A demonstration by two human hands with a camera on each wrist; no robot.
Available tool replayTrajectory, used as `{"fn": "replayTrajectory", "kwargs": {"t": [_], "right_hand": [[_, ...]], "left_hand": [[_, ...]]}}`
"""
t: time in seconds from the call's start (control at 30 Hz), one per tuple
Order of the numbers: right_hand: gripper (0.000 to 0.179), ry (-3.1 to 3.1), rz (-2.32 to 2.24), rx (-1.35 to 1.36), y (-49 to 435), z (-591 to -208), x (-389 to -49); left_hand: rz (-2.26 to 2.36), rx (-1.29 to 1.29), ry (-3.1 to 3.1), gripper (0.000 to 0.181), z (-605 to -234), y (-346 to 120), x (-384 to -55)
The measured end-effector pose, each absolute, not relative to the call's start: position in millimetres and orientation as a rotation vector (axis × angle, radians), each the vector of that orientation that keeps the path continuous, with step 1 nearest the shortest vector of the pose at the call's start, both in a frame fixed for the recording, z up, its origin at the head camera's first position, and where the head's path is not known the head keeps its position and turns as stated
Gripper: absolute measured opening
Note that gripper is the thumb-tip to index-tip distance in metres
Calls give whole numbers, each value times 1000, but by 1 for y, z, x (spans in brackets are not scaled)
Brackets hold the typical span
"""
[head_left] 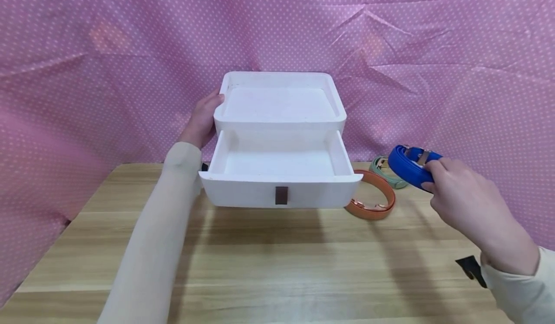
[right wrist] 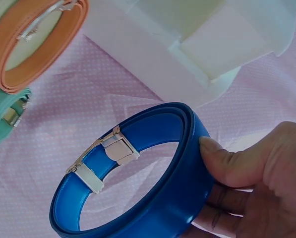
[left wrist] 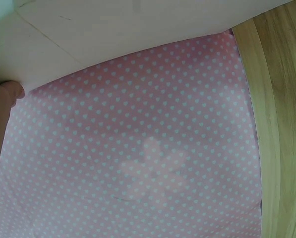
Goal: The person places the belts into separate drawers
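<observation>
A coiled blue belt [head_left: 405,170] is held in the air to the right of a white organizer [head_left: 281,126], well apart from it. The right hand [head_left: 472,203] grips the belt, thumb on its outer face and fingers underneath; the right wrist view shows its metal buckle [right wrist: 120,150] on the side away from the thumb. An orange belt [head_left: 368,213], also coiled, lies by the organizer's right front corner, partly hidden behind it, and a green belt [head_left: 394,183] lies farther right and back. The organizer's drawer [head_left: 243,194] stands pulled out at its front, a brown tab [head_left: 281,195] on its face. At the organizer's far left side, the left hand [head_left: 203,119] grips the wall by the rim, most fingers hidden. Wooden table [head_left: 269,266] spreads before the organizer; pink dotted cloth [head_left: 130,25] hangs behind it.
</observation>
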State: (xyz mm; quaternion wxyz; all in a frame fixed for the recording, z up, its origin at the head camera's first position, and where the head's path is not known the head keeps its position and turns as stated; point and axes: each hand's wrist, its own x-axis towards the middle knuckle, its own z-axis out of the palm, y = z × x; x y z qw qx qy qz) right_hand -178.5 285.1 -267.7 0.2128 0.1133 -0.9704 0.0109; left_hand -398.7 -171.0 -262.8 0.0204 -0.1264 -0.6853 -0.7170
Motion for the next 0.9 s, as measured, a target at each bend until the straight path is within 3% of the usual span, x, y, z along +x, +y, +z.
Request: {"fn": "replayTrajectory", "kwargs": {"t": [0.9], "right_hand": [[34, -2503, 167, 486, 238, -206, -176]], "left_hand": [[-2186, -390, -2145, 51, -263, -172, -400]]}}
